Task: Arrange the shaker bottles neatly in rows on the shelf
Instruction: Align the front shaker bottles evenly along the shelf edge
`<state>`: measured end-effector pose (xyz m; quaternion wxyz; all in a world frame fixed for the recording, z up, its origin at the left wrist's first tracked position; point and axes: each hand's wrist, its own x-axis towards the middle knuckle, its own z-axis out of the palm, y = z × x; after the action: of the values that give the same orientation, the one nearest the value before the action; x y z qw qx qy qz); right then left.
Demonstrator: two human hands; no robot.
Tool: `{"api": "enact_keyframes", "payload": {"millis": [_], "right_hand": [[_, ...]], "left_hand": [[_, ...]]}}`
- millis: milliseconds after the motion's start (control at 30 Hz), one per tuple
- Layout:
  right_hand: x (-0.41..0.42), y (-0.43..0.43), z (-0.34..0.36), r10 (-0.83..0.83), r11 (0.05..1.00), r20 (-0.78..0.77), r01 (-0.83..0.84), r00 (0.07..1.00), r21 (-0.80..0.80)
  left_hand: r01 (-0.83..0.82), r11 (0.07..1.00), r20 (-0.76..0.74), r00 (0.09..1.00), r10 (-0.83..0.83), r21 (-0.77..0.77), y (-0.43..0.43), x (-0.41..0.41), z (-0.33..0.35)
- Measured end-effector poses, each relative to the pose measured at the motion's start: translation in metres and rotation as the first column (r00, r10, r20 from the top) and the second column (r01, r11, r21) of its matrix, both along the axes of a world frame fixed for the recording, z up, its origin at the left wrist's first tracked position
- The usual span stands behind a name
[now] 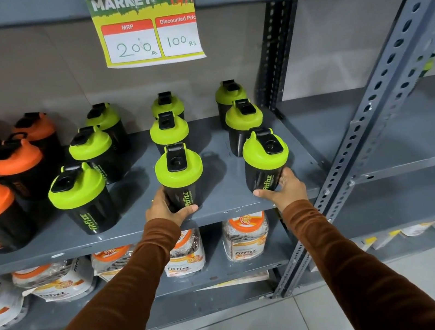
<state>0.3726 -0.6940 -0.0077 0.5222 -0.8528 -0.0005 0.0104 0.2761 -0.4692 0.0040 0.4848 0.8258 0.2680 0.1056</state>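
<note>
Black shaker bottles stand on a grey metal shelf. Green-lidded ones form three rows running front to back; orange-lidded ones crowd the left end. My left hand grips the base of the front bottle of the middle green row. My right hand grips the base of the front bottle of the right green row, which leans slightly left. Both bottles rest on the shelf near its front edge. The left green row's front bottle stands untouched.
A yellow price sign hangs from the shelf above. A slotted grey upright slants down just right of my right hand. Jars and pouches fill the lower shelf. Bare shelf surface lies between the green rows.
</note>
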Motion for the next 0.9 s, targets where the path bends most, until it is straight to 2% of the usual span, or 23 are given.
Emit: {"api": "enact_keyframes", "payload": {"millis": [500,633,700,767,833,900], "right_hand": [[-0.004,0.002,-0.002,0.021,0.996,0.084,-0.028,0.996,0.085],[-0.025,0.007,-0.001,-0.085,0.986,0.117,0.067,0.989,0.153],[-0.048,0.021,-0.005,-0.177,0.983,0.219,0.162,0.960,0.083],[-0.073,0.039,-0.015,-0.173,0.981,0.383,0.193,0.907,-0.013],[-0.093,0.059,-0.026,-0.060,0.983,0.554,0.147,0.830,-0.114],[-0.109,0.080,-0.031,0.122,0.975,0.667,0.036,0.735,-0.219]], "left_hand": [[0.020,0.996,0.053,0.998,-0.025,0.090,0.002,-0.001,-0.007],[0.012,0.997,0.130,0.991,-0.022,0.075,0.003,-0.004,-0.012],[-0.007,0.996,0.163,0.987,-0.008,0.089,0.001,-0.008,-0.017],[-0.028,0.993,0.212,0.977,0.002,0.118,-0.002,-0.016,-0.024],[-0.047,0.984,0.290,0.957,-0.005,0.172,-0.002,-0.028,-0.029],[-0.095,0.960,0.334,0.942,0.001,0.265,0.007,-0.042,-0.038]]}}
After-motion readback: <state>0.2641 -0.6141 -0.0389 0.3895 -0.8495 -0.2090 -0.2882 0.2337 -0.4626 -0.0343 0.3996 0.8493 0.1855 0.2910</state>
